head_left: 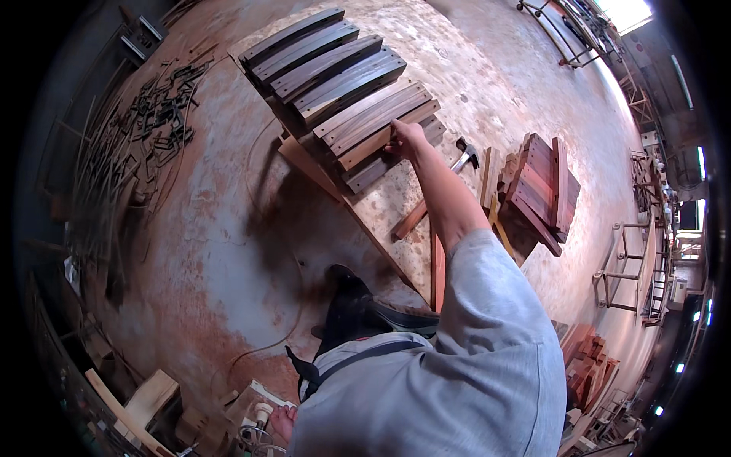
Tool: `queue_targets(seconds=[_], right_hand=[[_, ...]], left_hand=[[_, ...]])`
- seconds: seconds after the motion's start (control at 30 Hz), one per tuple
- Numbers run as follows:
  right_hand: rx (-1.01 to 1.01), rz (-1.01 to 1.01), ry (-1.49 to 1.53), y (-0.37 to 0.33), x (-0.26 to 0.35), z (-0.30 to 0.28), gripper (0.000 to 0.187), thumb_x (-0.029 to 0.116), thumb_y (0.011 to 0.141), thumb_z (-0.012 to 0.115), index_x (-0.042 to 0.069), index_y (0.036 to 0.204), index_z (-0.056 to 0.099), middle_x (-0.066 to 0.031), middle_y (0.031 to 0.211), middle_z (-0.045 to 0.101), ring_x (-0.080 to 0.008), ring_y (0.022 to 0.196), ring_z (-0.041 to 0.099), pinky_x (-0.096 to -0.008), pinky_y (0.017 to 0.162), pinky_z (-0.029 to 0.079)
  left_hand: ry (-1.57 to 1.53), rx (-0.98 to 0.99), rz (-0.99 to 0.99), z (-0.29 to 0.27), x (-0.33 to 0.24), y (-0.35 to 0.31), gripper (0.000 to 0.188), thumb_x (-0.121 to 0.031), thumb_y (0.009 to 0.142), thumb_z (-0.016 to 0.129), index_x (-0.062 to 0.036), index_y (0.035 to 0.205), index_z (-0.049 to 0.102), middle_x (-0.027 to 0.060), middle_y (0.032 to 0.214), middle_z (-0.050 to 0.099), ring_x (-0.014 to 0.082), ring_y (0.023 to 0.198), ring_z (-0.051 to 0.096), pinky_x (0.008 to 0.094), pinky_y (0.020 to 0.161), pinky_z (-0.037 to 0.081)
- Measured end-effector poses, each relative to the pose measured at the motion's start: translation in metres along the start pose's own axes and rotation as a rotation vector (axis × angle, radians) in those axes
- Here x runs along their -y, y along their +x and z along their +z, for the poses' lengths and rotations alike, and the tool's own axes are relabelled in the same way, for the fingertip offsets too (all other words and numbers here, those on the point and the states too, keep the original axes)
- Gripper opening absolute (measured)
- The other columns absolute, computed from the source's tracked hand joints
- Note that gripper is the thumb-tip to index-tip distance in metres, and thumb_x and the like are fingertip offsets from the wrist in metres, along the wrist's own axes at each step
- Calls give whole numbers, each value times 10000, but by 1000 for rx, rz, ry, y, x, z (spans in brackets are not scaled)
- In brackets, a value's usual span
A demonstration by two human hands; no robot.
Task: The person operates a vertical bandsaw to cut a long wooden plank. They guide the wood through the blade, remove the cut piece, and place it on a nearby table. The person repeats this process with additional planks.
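The right hand [407,141] pinches a wood strip [365,150] in the row on the table [391,204], fingers bent at its edge. I cannot tell if the left hand [283,423] is open or holding anything

Woodworking workshop: bench [386,204] with a row of curved wooden slats [327,64] and a claw hammer [462,159], stack of reddish boards [533,186] to the right, pile of dark clamp-like pieces [169,126] on the stained floor [205,259] at left, wood pieces [152,398] lower left, metal racks [624,255] far right
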State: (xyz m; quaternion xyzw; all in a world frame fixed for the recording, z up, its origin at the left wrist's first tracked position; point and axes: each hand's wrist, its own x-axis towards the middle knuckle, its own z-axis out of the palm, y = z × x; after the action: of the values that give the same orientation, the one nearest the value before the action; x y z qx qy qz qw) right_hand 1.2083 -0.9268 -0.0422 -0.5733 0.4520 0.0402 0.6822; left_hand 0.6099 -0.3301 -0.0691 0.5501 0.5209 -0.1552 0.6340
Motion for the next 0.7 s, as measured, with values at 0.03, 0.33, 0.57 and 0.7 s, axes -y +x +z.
queue_targets(seconds=[0.03,0.33,0.57,0.7], right_hand=[[-29,-12,7,6,-3,3,262,201,809,591,-46,747,532,-135,680,548,-216,445,533,-333,375,478],[100,9,-132,8,7,-7,274,288,846,593,38,769,511,-52,581,494,-192,444,527,-324,398,481],[105,-643,-559,-41,-32,4,291,251,841,587,-32,780,611,-106,634,606,-163,485,580,-321,456,474],[601,-1212,-939,-130,-92,29,199,224,765,667,33,811,637,-96,816,621,-247,858,586,-360,750,468]], left_hand=[[14,-5,-4,11,-9,-3,88,-130,869,493,-84,929,448,47,800,519,167,639,534,268,522,445],[48,-15,0,64,-49,-19,59,-118,869,486,-76,878,445,41,753,502,137,588,505,236,458,408],[6,-88,24,81,-56,-22,65,-76,864,467,-80,807,436,17,702,475,91,536,447,193,390,310],[-25,-73,-10,88,-47,-23,71,-69,865,470,-81,803,437,15,705,478,106,547,458,198,419,341]])
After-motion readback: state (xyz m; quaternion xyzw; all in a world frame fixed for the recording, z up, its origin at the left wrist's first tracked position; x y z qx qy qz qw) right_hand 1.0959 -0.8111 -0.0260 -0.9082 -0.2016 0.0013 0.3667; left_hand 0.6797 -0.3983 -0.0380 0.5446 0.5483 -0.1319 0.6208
